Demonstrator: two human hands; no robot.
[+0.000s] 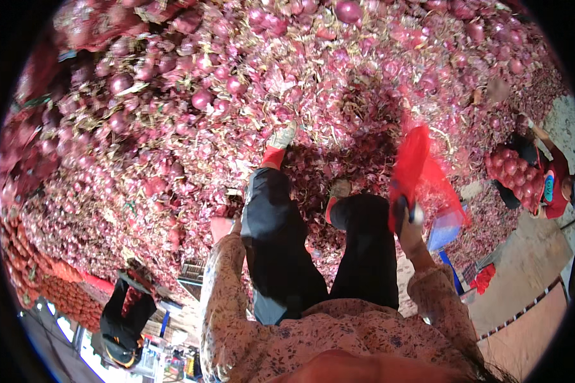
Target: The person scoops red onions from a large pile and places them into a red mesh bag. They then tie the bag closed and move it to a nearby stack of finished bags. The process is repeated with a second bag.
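Note:
Red onions and loose papery skins (326,76) cover the ground before me. My right hand (411,232) is shut on a bright red mesh bag (412,158), blurred, hanging over the skins to the right of my right knee. A dark object with a pale shiny edge (402,213) shows at the same hand; its kind is too blurred to tell. My left hand (236,226) is beside my left knee, mostly hidden by the leg and sleeve. Close to it lies a pinkish flat object (220,228). My feet, with red cloth (273,157) at the ankle, stand among the skins.
A person (556,186) at right holds a full mesh bag of onions (515,174). Another person (122,316) bends at lower left near stacked net sacks (72,297). A dark plastic crate (191,272) is behind my left side. A blue post (451,272) stands by my right arm.

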